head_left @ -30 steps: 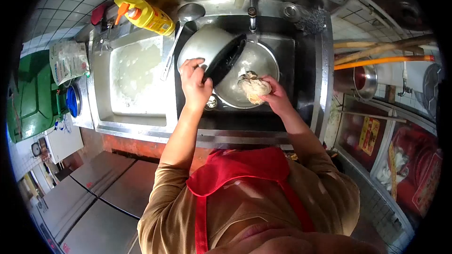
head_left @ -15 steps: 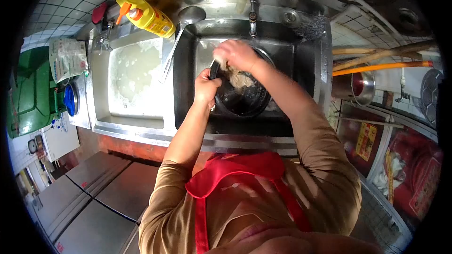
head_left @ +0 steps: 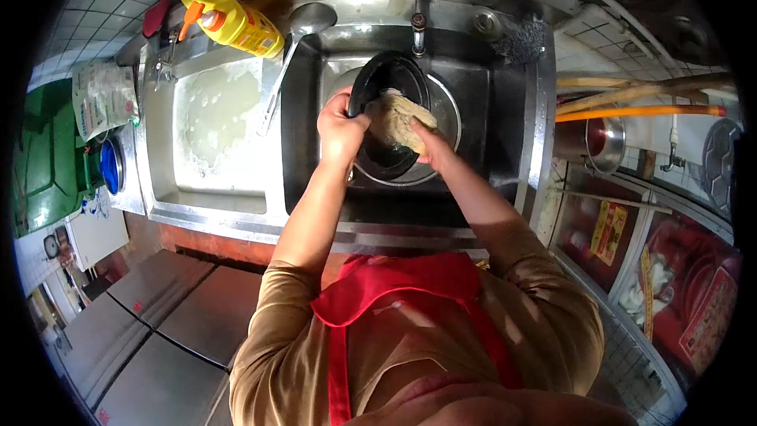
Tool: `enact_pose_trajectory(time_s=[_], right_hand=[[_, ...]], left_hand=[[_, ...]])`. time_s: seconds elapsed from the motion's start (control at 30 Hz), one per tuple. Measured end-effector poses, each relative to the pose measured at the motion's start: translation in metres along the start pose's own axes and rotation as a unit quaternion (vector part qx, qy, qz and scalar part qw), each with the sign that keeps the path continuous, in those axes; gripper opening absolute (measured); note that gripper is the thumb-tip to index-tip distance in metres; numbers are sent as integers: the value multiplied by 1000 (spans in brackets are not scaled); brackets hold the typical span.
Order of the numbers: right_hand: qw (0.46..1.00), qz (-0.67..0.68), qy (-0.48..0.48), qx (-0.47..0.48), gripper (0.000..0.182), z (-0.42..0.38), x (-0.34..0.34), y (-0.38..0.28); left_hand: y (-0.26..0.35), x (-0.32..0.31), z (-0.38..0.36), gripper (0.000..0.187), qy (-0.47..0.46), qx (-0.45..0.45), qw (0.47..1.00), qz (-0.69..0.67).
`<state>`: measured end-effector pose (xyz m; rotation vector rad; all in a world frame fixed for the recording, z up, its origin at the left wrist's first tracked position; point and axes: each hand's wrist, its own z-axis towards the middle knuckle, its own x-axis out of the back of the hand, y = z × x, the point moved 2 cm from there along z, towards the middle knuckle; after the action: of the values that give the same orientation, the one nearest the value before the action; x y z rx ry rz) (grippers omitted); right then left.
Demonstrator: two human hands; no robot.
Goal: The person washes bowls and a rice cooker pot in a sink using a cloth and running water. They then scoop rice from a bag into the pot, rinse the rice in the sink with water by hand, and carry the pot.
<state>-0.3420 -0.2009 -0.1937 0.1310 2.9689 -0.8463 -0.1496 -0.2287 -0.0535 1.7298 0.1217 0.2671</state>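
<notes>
Bowl tipped steeper, right hand clutching cloth

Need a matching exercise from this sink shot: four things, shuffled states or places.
1. pale cloth
2. black bowl
3. ladle
4. pump bottle

A. handle lying along the sink divider
B. gripped at its rim by the left hand
C. bright yellow plastic
D. held in the right hand

Pairs: 1-D, 2-B, 3-A, 4-C

Can't read any text, tbh: yellow bottle and white bag are both too blurry.
</notes>
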Motion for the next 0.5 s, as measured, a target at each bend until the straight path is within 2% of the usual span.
enact_pose_trajectory(time_s=[0.07,0.1,0.17,0.2,0.23,0.27,0.33,0.37,0.43,0.5], right_hand=[[979,-132,-19,154,75,21,6,0],[945,-215,-16,246,83,36,10,0],[902,-258,105,329,78,34,16,-23],[897,-243,58,365,76,57,23,-34],[904,-263,63,332,75,50,17,-56],[909,-283,67,298,75,37,11,-84],[786,-403,58,465,81,42,2,-121],[745,-401,37,531,81,41,-4,-131],[649,-390,-5,653,81,30,-21,-147],[727,-363,-44,582,79,15,-25,-142]], left_hand=[[1,-1,-1,18,-3,-2,1000,-5],[1,0,-4,18,-4,-2,1000,-6],[13,-3,-14,19,-13,-37,998,47],[18,-4,-16,19,-18,-56,996,74],[11,-3,-15,20,-22,-88,991,94],[8,-2,-12,19,-19,-68,994,79],[4,2,-6,18,-14,-25,998,51],[-2,2,-2,15,-23,15,1000,15],[-6,-2,-1,15,-22,40,999,-5],[-1,-7,-1,16,-25,66,997,-26]])
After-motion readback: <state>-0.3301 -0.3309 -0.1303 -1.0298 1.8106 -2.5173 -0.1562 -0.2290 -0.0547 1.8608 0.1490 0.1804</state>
